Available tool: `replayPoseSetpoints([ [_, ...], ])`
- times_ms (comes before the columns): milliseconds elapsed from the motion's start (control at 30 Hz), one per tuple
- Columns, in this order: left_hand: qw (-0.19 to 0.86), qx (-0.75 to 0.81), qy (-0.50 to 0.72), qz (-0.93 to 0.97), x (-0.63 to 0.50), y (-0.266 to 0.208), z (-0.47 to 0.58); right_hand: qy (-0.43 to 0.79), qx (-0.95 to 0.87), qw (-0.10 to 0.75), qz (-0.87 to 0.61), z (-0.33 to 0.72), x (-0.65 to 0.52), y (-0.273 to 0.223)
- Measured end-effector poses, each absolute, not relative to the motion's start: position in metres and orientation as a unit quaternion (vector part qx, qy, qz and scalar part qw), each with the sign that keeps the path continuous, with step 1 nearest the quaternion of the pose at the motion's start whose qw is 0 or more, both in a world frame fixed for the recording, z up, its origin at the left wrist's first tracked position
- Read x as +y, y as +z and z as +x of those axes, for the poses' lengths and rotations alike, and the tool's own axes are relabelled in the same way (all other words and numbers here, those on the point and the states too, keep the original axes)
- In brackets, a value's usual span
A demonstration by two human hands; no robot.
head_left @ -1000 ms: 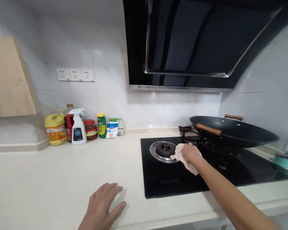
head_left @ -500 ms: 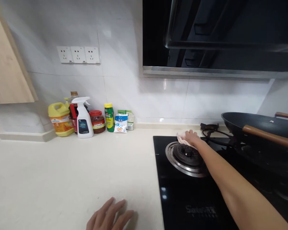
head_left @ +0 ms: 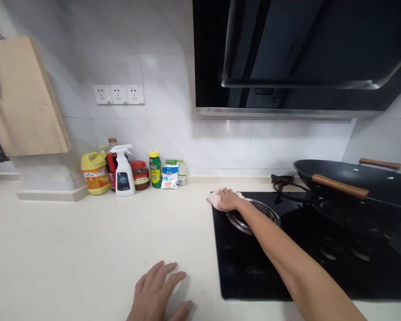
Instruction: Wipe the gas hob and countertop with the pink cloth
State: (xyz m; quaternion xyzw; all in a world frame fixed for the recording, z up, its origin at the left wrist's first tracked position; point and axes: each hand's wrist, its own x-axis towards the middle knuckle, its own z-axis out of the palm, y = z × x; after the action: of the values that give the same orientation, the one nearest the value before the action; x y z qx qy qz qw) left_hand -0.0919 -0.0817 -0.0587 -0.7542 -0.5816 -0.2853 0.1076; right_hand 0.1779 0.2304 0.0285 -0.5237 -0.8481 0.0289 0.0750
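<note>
My right hand (head_left: 227, 199) presses a pale pinkish cloth (head_left: 214, 199) onto the back left corner of the black glass gas stove (head_left: 240, 272), its fingers closed over the cloth. Part of the cloth overlaps the counter beside the stove. Just below my right wrist is the left burner (head_left: 243, 223) with its steel ring, partly covered by my forearm. My left hand (head_left: 158, 290) is over the light countertop (head_left: 96, 249) at the front, fingers spread, holding nothing.
A large black wok (head_left: 341, 171) with wooden handles sits on the right burner. Along the wall stand a white spray bottle (head_left: 123, 171), a yellow jug (head_left: 95, 174), a red-lidded jar (head_left: 140, 175), a green bottle (head_left: 155, 169) and packets (head_left: 169, 177). A range hood (head_left: 287, 58) overhangs the stove.
My right hand has slid the cloth leftward from behind the left burner to the stove's back left corner. The camera view has shifted; my left hand stays spread at the front.
</note>
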Motion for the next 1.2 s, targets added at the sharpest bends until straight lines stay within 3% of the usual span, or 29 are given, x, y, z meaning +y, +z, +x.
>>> replayPoseSetpoints([
  [233,0.073,-0.592,-0.246,-0.764,-0.085,-0.036,-0.087,0.06,-0.9,0.128,-0.413,0.159,0.143,0.031],
  [467,0.056,-0.605,-0.234,-0.759,-0.088,-0.022,-0.078,0.065,-0.892,0.188,-0.406,0.204,0.061,0.025],
  [867,0.053,-0.629,-0.194,-0.75,-0.078,-0.024,-0.08,-0.024,-0.781,0.215,-0.586,0.319,0.023,0.015],
  [1200,0.067,-0.628,-0.183,-0.753,-0.062,-0.033,-0.092,0.004,-0.716,0.192,-0.672,0.319,0.038,0.021],
])
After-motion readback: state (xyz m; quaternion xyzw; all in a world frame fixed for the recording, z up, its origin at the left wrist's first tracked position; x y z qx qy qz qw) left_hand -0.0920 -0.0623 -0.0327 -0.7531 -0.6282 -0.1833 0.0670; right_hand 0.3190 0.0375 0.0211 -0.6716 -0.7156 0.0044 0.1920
